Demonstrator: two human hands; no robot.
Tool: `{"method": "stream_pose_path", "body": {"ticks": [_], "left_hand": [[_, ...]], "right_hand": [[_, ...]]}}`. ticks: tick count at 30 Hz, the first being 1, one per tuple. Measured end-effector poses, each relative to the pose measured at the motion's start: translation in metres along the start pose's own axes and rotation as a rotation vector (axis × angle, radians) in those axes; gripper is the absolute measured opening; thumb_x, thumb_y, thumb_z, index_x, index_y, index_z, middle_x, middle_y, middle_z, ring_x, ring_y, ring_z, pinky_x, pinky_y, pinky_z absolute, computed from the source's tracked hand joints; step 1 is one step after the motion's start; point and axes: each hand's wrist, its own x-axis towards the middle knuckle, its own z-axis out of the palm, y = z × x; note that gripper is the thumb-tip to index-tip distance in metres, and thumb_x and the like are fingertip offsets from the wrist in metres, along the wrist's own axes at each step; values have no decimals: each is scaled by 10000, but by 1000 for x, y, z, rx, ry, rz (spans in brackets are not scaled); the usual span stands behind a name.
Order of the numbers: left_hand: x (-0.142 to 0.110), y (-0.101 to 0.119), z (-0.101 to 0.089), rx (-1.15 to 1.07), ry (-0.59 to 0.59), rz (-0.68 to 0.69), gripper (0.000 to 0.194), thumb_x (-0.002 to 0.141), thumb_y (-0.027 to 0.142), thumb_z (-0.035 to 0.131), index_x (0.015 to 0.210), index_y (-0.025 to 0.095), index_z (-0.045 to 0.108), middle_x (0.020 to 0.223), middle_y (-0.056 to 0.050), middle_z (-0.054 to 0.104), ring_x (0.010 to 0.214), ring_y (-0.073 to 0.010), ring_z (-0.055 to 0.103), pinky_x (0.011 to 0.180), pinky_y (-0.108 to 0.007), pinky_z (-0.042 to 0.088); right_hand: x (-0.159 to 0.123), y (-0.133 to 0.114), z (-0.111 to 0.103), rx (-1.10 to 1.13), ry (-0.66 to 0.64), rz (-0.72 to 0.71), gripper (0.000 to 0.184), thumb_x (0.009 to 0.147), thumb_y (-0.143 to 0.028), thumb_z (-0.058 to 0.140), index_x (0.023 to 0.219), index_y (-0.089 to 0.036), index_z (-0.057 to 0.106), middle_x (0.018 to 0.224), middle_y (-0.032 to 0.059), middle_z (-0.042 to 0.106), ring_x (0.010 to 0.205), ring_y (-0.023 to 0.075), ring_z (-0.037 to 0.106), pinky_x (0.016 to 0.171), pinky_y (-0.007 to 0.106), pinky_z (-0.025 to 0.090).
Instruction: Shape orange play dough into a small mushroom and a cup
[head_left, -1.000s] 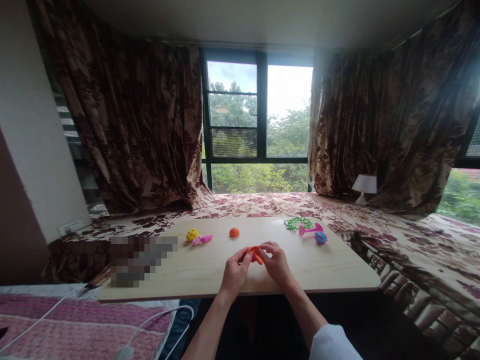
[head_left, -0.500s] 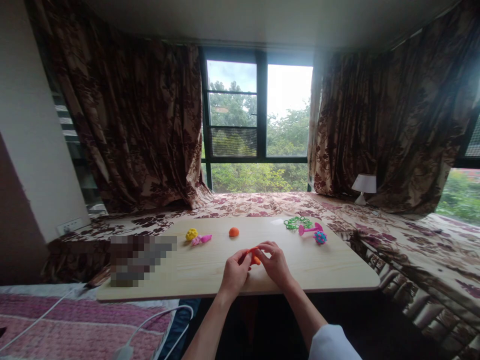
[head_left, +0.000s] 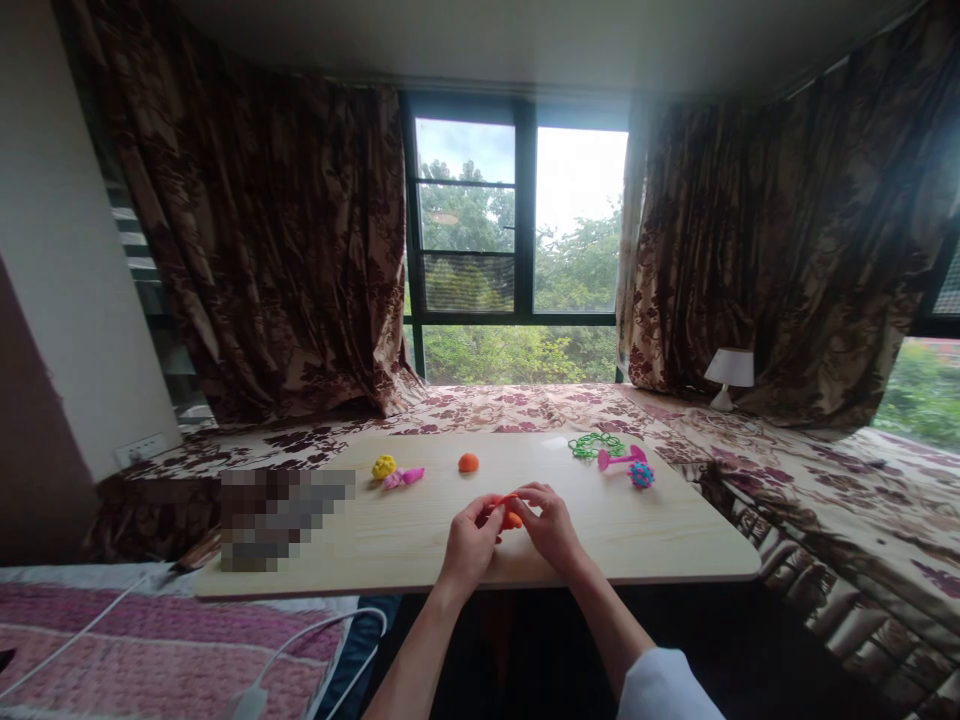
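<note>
Both hands meet over the near middle of the table (head_left: pixel 420 540). My left hand (head_left: pixel 474 532) and my right hand (head_left: pixel 551 530) pinch a soft, bright orange piece (head_left: pixel 511 520) between thumbs and fingertips. A thin orange edge arches up between the fingers, with a rounder part below it. Its material I cannot make out, and the fingers cover much of it. Farther back lies an orange half-round lump (head_left: pixel 469 462), apart from the hands. To its left are a yellow bumpy lump (head_left: pixel 383 466) and a pink twisted piece (head_left: pixel 405 478).
At the table's back right lie a green looped chain (head_left: pixel 596 445), a pink dumbbell-shaped toy (head_left: pixel 621 458) and a blue spiky ball (head_left: pixel 641 475). A blurred patch (head_left: pixel 285 520) covers the left side. A white lamp (head_left: pixel 730 372) stands on the window ledge; a white cable (head_left: pixel 319 625) runs at lower left.
Between the fingers, the lower part of the orange piece looks slightly rounder. Both hands stay in nearly the same place; the other things have not moved.
</note>
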Motion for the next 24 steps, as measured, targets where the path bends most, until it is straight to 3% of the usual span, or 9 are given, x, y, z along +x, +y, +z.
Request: {"method": "stream_pose_path", "body": {"ticks": [4,9,14,19,24], "left_hand": [[1,-4,-1,-57,17,-18,403,707,411,582,1021,160,615,799,-68,693,691,-166,633,607,-266,505],[2,-7,0,25,14,17,339,718,423,566,925,163,632,709,-49,684,605,-153,615,525,-239,477],[2,-4,1,74,11,58,305,723,405,566,892,163,640,702,-48,689,671,-166,633,572,-235,467],[5,-10,-3,-17,34,28,313,734,401,559,926,162,621,798,-57,684,719,-169,628,614,-260,492],[5,-13,-3,-56,24,16,352,725,388,573,992,165,627,868,-68,682,757,-169,620,676,-280,502]], "right_hand": [[0,3,2,26,-16,30,201,834,-290,494,921,-241,668,861,32,647,830,180,550,683,285,451],[0,4,0,11,5,19,168,824,-262,515,820,-229,680,800,23,650,803,174,548,710,285,443],[0,2,-2,2,-6,3,193,840,-254,490,822,-227,681,813,24,652,809,170,547,745,289,435],[-1,5,1,34,-46,37,226,855,-276,458,938,-222,661,890,38,641,847,175,552,696,275,453],[-1,8,2,22,-58,25,217,854,-273,464,890,-223,672,820,27,638,792,165,555,693,275,450]]}}
